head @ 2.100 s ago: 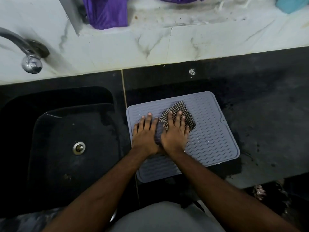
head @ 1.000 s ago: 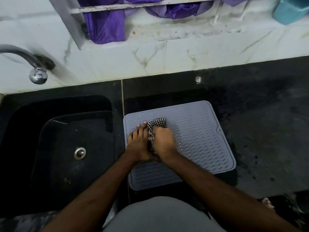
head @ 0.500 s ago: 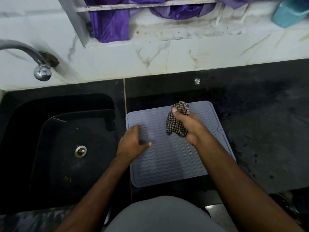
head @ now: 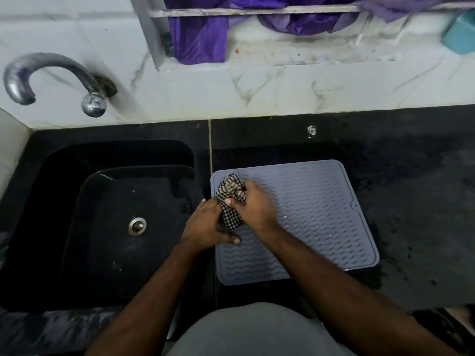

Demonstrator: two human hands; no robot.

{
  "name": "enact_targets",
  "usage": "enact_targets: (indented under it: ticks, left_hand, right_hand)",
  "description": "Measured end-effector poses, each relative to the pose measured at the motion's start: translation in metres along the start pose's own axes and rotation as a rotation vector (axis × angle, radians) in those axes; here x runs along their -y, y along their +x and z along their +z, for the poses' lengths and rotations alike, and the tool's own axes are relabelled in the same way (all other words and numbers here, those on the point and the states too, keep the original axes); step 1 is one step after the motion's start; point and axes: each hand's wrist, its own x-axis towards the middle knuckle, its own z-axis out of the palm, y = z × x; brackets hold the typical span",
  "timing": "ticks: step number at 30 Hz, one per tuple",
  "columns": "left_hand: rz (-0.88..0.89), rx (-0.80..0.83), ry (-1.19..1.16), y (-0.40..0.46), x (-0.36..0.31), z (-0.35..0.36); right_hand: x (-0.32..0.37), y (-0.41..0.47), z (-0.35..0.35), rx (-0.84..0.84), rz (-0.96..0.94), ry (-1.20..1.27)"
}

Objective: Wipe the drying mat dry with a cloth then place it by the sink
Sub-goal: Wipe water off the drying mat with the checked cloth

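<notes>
A grey ribbed drying mat (head: 316,217) lies flat on the black counter (head: 416,191), just right of the black sink (head: 123,214). A bunched black-and-white checked cloth (head: 231,199) sits over the mat's near-left part. My right hand (head: 254,209) grips the cloth from the right. My left hand (head: 208,224) rests at the mat's left edge, fingers curled onto the cloth's lower end. Wet shine shows on the mat's middle ribs.
A curved metal tap (head: 51,75) sticks out of the marble wall above the sink. The sink drain (head: 137,226) is open. A window ledge holds purple fabric (head: 200,37) and a teal object (head: 460,37) at far right. The counter's front edge runs near my body.
My right hand carried the cloth from the mat's far middle to its near-left part. My left hand, flat on the mat before, now joins the cloth.
</notes>
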Motion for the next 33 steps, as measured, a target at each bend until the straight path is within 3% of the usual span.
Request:
enact_targets:
  ticks: [4, 7, 10, 14, 17, 20, 28, 30, 33]
  left_hand:
    - [0.030, -0.015, -0.082, 0.000, 0.002, 0.003]
    - [0.013, -0.005, -0.134, 0.000, 0.005, 0.001]
    - [-0.005, 0.036, 0.032, 0.000, 0.001, -0.002]
    - [-0.081, 0.048, 0.222, 0.002, -0.015, -0.003]
    - [-0.124, 0.084, 0.279, 0.005, -0.026, -0.002]
    - [-0.165, 0.104, 0.260, 0.004, -0.032, -0.003]
    - [-0.170, 0.079, 0.167, 0.002, -0.032, -0.001]
    - [-0.163, 0.079, 0.146, 0.002, -0.032, -0.001]
    - [-0.150, 0.080, 0.084, -0.001, -0.026, -0.003]
  right_hand:
    - [-0.011, -0.004, 0.003, 0.013, 0.000, 0.029]
    - [-0.016, -0.013, 0.009, -0.051, -0.039, -0.113]
    - [-0.013, -0.012, 0.008, -0.078, -0.092, -0.282]
    - [-0.011, -0.004, 0.001, -0.009, -0.085, -0.295]
    - [-0.025, -0.002, -0.005, -0.062, -0.082, -0.387]
    - [-0.046, -0.004, -0.018, -0.169, -0.101, -0.498]
    - [-0.100, -0.002, -0.075, -0.247, -0.112, -0.700]
    - [-0.103, -0.001, -0.092, -0.300, -0.075, -0.690]
    - [-0.085, -0.004, -0.108, -0.397, -0.112, -0.459]
